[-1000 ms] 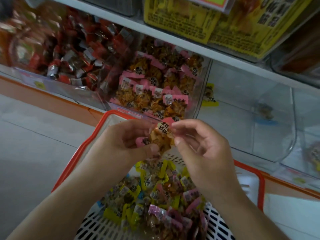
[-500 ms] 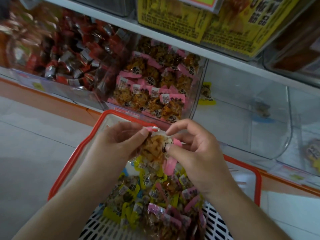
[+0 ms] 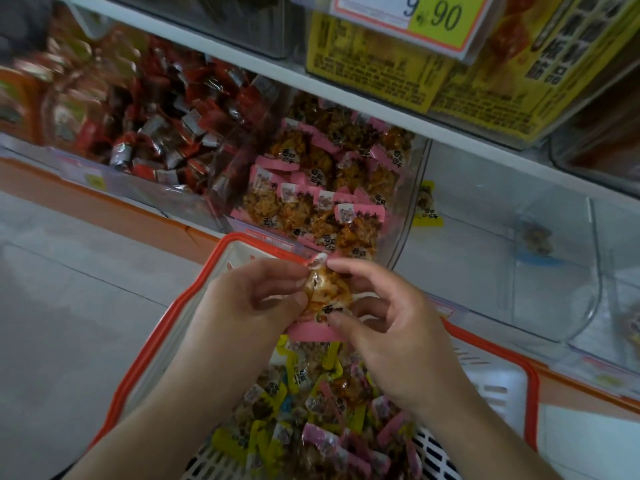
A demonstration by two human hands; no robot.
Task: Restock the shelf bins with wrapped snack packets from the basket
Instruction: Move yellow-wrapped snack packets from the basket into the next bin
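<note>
Head view, looking down at a shelf front. Both hands meet over the far end of a white plastic basket with an orange-red rim [image 3: 145,355]. The left hand [image 3: 242,306] and the right hand [image 3: 391,337] together hold one pink-edged snack packet [image 3: 325,299]: the left thumb and fingertips pinch its left side, and the right index finger and thumb pinch its top and lower right edge. The packet is clear-fronted, showing orange-brown contents, with a pink strip along its bottom edge; it hangs above the basket, just in front of the shelf bins.

Inside the basket, beneath the wrists, lies a heap of mixed packets [image 3: 304,410], with yellow, pink and a few blue edges.

Directly behind the hands stands a clear bin of pink-edged packets [image 3: 322,188], filled nearly to its front lip. To its left, a clear bin of red and silver wrapped snacks [image 3: 145,126] is blurred. To the right, a clear bin [image 3: 502,244] holds one yellow-edged packet [image 3: 427,209] against its left wall and one blue-edged packet [image 3: 536,240] farther right.

On the shelf above, yellow printed bags [image 3: 485,98] sit behind a price tag reading 9.90 [image 3: 415,15]. The floor at left is pale tile [image 3: 69,289].
</note>
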